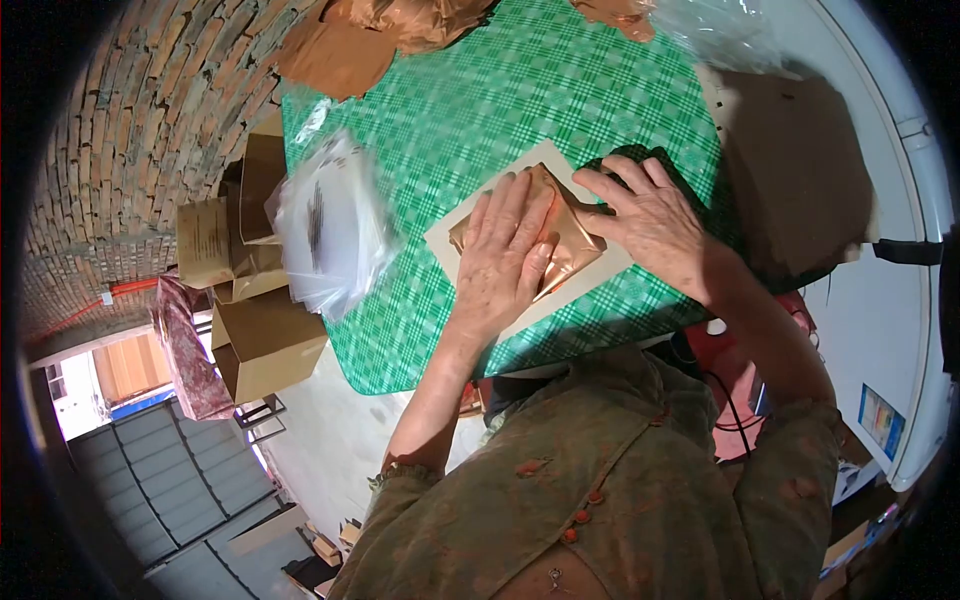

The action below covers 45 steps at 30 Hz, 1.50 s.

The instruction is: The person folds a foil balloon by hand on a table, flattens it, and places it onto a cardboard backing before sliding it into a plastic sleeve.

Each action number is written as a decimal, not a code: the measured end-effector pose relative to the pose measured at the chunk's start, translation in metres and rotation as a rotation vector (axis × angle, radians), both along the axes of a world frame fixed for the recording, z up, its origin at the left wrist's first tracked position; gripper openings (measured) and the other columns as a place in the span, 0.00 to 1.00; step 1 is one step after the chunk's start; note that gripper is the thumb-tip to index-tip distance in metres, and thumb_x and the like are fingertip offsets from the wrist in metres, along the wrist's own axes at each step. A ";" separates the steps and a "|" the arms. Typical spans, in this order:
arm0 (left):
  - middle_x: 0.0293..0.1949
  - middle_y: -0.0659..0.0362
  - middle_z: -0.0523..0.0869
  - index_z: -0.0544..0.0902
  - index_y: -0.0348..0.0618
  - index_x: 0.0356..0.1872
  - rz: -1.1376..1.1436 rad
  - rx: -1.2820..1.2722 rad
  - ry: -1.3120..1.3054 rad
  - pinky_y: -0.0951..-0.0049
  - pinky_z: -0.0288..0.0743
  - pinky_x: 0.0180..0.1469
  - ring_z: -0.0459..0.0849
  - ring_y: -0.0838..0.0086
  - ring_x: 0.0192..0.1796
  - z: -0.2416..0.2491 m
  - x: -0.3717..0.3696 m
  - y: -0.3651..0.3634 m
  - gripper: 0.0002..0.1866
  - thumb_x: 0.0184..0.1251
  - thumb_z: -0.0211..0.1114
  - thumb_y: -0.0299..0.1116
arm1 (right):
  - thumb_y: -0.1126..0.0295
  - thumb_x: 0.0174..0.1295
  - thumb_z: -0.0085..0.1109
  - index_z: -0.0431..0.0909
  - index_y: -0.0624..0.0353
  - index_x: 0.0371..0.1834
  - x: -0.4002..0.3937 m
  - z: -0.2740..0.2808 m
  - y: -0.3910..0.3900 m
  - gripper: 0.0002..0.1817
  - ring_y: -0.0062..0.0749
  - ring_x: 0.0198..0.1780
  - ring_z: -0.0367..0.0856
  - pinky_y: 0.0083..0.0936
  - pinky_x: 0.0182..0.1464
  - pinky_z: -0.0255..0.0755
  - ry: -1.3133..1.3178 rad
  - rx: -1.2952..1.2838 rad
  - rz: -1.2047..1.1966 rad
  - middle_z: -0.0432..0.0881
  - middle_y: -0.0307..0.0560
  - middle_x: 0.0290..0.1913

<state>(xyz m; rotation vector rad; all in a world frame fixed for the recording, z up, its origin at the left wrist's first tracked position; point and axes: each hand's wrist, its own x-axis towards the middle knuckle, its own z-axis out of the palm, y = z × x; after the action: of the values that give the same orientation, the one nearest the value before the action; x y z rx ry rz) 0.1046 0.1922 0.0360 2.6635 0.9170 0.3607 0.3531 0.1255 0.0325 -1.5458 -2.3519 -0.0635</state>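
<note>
A shiny copper-coloured sheet (570,262) lies on a pale square board (604,279) on the green checked tablecloth (450,110). My left hand (505,245) rests flat on the sheet's left part, fingers stretched out and pointing away from me. At the sheet's right edge is my right hand (650,222), its fingers spread and slightly bent, thumb tip at the sheet. Neither hand has anything gripped in it. The part of the sheet beneath my left palm is hidden.
Clear plastic bags (335,230) are stacked at the table's left edge, beside open cardboard boxes (265,340). Copper-coloured sheets (340,50) lie at the far edge. Brown cardboard (795,170) and clear plastic film (725,35) are on the right.
</note>
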 end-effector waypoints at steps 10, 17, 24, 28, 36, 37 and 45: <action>0.84 0.48 0.64 0.73 0.48 0.80 0.012 0.029 -0.016 0.46 0.50 0.87 0.60 0.51 0.86 0.000 0.001 -0.001 0.29 0.85 0.55 0.46 | 0.71 0.61 0.63 0.89 0.46 0.55 0.006 0.009 -0.005 0.19 0.40 0.79 0.65 0.41 0.74 0.59 0.103 -0.109 0.105 0.75 0.33 0.76; 0.85 0.49 0.64 0.72 0.50 0.81 0.023 0.032 -0.054 0.48 0.50 0.87 0.60 0.53 0.87 -0.001 0.001 -0.001 0.28 0.86 0.55 0.46 | 0.80 0.63 0.60 0.83 0.59 0.58 0.001 0.003 0.008 0.19 0.49 0.64 0.82 0.42 0.65 0.76 0.557 -0.075 0.132 0.85 0.49 0.61; 0.81 0.45 0.69 0.76 0.40 0.75 0.006 0.132 -0.086 0.45 0.56 0.85 0.64 0.49 0.84 -0.011 -0.002 0.001 0.29 0.80 0.61 0.43 | 0.73 0.74 0.59 0.67 0.64 0.75 -0.078 0.017 0.034 0.27 0.59 0.67 0.77 0.50 0.69 0.71 0.945 -0.085 0.039 0.78 0.63 0.67; 0.81 0.46 0.69 0.75 0.38 0.76 -0.009 0.109 -0.119 0.44 0.56 0.85 0.63 0.50 0.85 -0.012 -0.002 0.001 0.30 0.76 0.60 0.37 | 0.64 0.76 0.58 0.64 0.63 0.79 -0.086 0.008 0.044 0.31 0.63 0.72 0.71 0.53 0.75 0.64 0.714 -0.057 0.011 0.72 0.68 0.75; 0.82 0.45 0.67 0.67 0.36 0.80 0.008 0.056 -0.246 0.48 0.47 0.88 0.60 0.51 0.86 -0.016 -0.003 0.000 0.35 0.74 0.59 0.36 | 0.56 0.80 0.50 0.60 0.58 0.85 -0.082 -0.005 0.047 0.35 0.66 0.82 0.60 0.52 0.81 0.57 0.606 -0.120 0.091 0.58 0.69 0.84; 0.81 0.45 0.68 0.67 0.35 0.80 0.016 0.014 -0.268 0.46 0.51 0.87 0.62 0.49 0.85 -0.013 -0.003 0.000 0.35 0.73 0.60 0.35 | 0.53 0.81 0.47 0.55 0.58 0.88 -0.082 -0.010 0.047 0.37 0.65 0.85 0.54 0.53 0.84 0.52 0.572 -0.152 0.106 0.53 0.68 0.86; 0.72 0.46 0.80 0.83 0.38 0.64 0.201 0.062 -0.589 0.43 0.60 0.84 0.70 0.45 0.80 -0.011 -0.032 0.004 0.25 0.63 0.67 0.20 | 0.42 0.80 0.46 0.48 0.58 0.90 -0.094 -0.007 0.049 0.45 0.62 0.88 0.45 0.56 0.87 0.36 0.367 -0.204 0.125 0.52 0.61 0.88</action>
<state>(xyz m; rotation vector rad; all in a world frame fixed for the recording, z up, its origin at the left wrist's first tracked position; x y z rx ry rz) 0.0724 0.1959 0.0249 2.2960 0.9762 1.1568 0.2595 0.1748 0.0256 -1.3530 -2.2013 0.4623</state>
